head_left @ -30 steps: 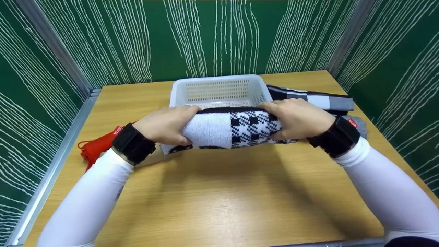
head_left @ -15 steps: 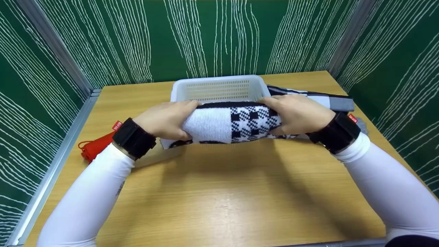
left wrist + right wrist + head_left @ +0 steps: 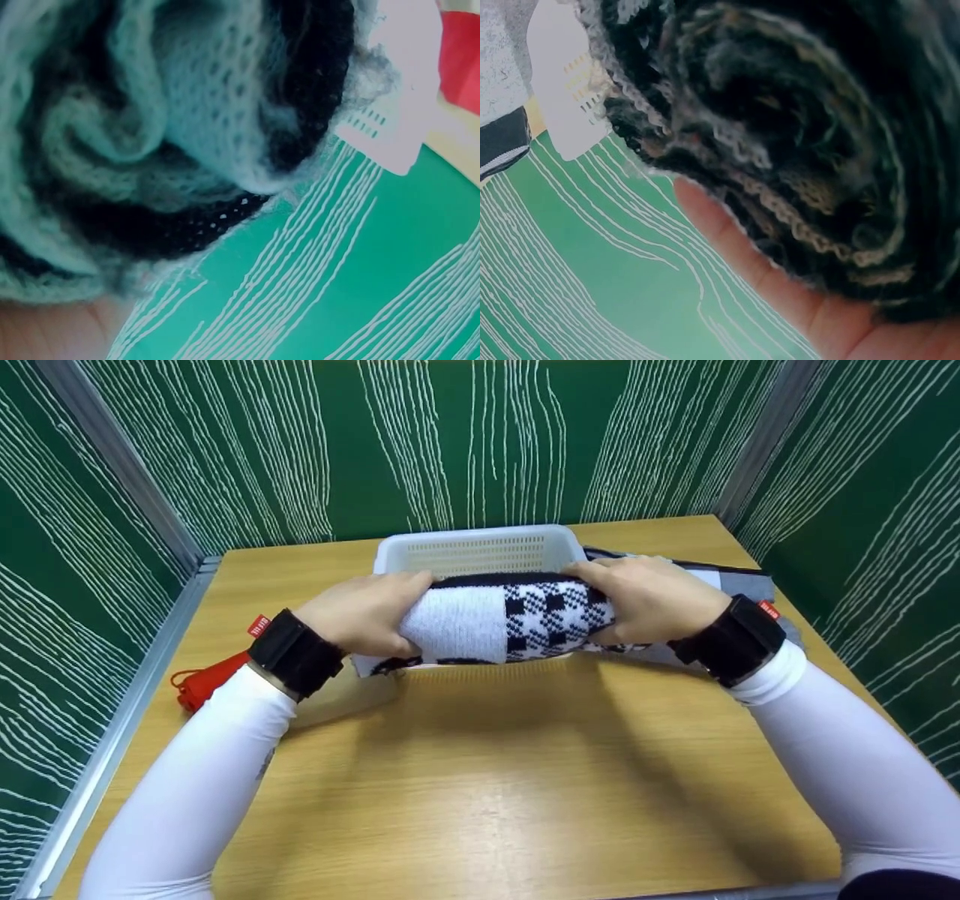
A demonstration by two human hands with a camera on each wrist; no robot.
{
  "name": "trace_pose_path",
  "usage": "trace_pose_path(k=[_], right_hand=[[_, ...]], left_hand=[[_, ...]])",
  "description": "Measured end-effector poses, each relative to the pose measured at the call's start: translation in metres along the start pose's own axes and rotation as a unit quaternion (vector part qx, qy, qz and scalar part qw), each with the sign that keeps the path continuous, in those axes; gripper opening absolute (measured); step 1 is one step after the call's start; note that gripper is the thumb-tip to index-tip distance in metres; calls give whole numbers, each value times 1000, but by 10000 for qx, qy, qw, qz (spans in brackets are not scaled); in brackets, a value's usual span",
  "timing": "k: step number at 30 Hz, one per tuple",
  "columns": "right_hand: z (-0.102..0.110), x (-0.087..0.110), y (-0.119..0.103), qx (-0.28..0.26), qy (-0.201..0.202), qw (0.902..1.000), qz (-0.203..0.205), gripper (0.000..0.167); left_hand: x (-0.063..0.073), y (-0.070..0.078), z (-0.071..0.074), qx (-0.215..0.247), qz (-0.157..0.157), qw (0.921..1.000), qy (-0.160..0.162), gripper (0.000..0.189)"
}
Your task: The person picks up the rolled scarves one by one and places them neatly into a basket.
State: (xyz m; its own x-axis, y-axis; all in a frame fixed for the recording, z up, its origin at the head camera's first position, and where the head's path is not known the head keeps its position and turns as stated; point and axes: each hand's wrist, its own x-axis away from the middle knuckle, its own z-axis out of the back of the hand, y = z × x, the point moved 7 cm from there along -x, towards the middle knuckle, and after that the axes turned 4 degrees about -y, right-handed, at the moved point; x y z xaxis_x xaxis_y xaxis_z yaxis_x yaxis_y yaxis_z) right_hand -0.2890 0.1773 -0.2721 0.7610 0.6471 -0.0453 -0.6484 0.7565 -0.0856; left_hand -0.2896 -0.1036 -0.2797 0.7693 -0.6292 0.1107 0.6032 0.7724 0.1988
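A knitted black-and-white scarf (image 3: pixel 465 622), rolled into a thick bundle, is held up level over the near side of a white plastic basket (image 3: pixel 480 535). My left hand (image 3: pixel 367 611) grips its left end, thumb on the near side. At the checked right end, my right hand (image 3: pixel 652 592) grips it the same way. Coiled layers of the scarf (image 3: pixel 202 112) fill the left wrist view. The right wrist view shows the other coiled end of the scarf (image 3: pixel 780 150), with a finger along its underside. The scarf and hands hide the basket's front part.
A red rolled cloth (image 3: pixel 204 684) and a cream one (image 3: pixel 349 699) lie to the left, partly behind my left forearm. Right of the basket are a folded black, white and grey checked cloth (image 3: pixel 746 586) and a grey one (image 3: pixel 791 634). Green walls enclose the wooden table (image 3: pixel 480 802).
Both hands have raised the rolled scarf slightly and carried it a little forward, toward the basket. Their grip on its ends looks the same.
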Motion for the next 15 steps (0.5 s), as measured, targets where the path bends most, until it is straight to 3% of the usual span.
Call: trace_pose_path(k=[15], right_hand=[[3,-10,8,13,96,9999,92,86]], left_hand=[[-7,-5,6,-84,43,10000,17,75]])
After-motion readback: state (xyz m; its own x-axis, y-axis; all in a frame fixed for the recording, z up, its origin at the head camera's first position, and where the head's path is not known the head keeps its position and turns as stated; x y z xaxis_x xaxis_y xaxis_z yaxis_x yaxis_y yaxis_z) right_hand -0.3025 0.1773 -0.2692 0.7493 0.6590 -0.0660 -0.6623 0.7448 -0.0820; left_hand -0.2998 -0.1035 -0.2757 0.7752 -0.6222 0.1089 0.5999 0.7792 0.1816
